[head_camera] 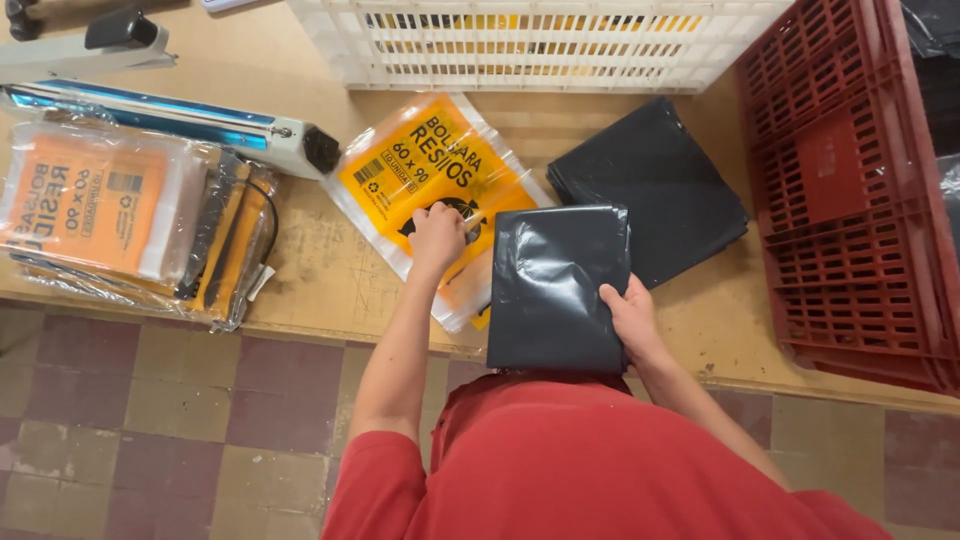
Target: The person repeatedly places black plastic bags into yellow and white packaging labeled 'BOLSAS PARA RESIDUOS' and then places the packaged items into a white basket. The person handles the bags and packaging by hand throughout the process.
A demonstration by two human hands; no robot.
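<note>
Hands at the desk's near edge: left hand [437, 232] pinches shut on the yellow pouch [430, 185], right hand [630, 315] grips the folded black bag [555, 290] overhanging that edge, so the slick bag may unfold or slip off.

single head cam, straight down, close over the bench [330, 280]; red shirt [600, 460] at 6 o'clock, crates at 12 and 3, floor along bottom.
</note>
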